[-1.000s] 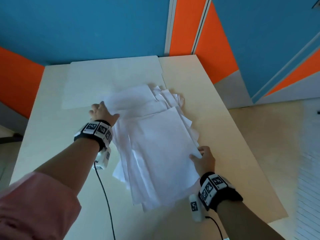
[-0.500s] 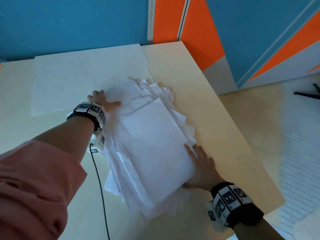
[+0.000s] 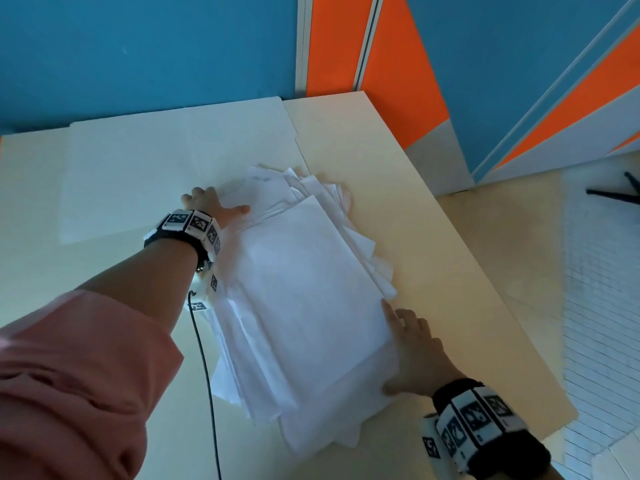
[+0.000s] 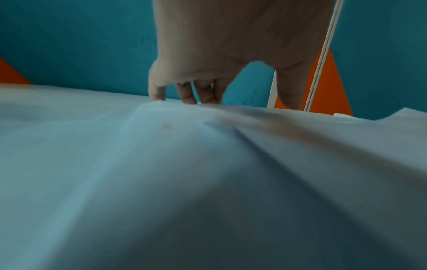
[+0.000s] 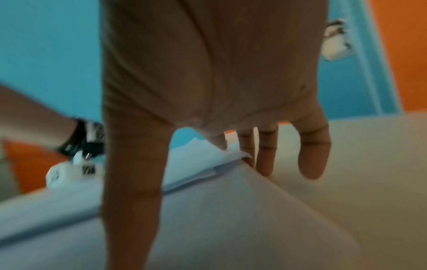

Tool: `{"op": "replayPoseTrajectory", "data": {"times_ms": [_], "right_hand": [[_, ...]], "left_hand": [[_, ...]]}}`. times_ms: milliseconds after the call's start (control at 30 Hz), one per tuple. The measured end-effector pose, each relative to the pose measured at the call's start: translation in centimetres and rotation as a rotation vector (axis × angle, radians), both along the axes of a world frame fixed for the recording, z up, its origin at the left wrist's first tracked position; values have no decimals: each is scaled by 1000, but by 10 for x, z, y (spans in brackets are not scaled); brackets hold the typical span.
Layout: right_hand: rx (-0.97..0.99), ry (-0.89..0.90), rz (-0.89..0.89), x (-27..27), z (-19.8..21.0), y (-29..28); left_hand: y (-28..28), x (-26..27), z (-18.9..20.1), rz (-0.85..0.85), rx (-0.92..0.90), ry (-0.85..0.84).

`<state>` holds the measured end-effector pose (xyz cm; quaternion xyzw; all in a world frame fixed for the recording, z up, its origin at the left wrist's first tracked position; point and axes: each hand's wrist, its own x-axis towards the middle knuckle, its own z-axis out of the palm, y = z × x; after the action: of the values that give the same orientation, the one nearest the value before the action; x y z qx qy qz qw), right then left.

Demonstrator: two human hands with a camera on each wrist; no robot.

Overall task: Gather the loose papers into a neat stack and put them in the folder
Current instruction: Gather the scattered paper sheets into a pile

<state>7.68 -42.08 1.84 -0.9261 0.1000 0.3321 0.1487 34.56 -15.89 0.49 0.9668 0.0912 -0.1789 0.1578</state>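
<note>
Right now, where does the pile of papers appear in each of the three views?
Head: pile of papers at centre, between both hands.
Left wrist: fills the lower half, under the fingers.
Right wrist: lower left to centre, beside the thumb.
Shared landmark: blue wall.

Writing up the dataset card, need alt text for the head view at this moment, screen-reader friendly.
Two bare hands square up a messy pile of white papers on a pale wooden table: the left hand presses the pile's far left corner, the right hand pushes flat against its near right edge. A pale open folder lies behind, under the pile's far end, before blue and orange walls.
</note>
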Motion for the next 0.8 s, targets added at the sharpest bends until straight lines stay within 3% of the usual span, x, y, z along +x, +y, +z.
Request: {"op": "replayPoseTrajectory", "data": {"times_ms": [67,233,367,500,600,700,800], "right_hand": [[9,-15,9,2,-4,2],[244,-132,-186,18,-9,1],[222,-65,-176,22,-2,0],[156,27,-136,38,19,-19],[151,-187,-240,61,25,-20],[155,-340,-307,89,17,-12],[160,-285,-399,107,4,-1]], "left_hand": [[-3,-2,1,-40,7,36],[-11,-14,0,-165,-31,60],[-3,-32,6,-128,-44,-75],[10,-64,17,63,-190,-260],[19,-100,15,251,-268,-321],[28,-137,9,474,-269,-194],[23,-165,4,584,-275,-50]]}}
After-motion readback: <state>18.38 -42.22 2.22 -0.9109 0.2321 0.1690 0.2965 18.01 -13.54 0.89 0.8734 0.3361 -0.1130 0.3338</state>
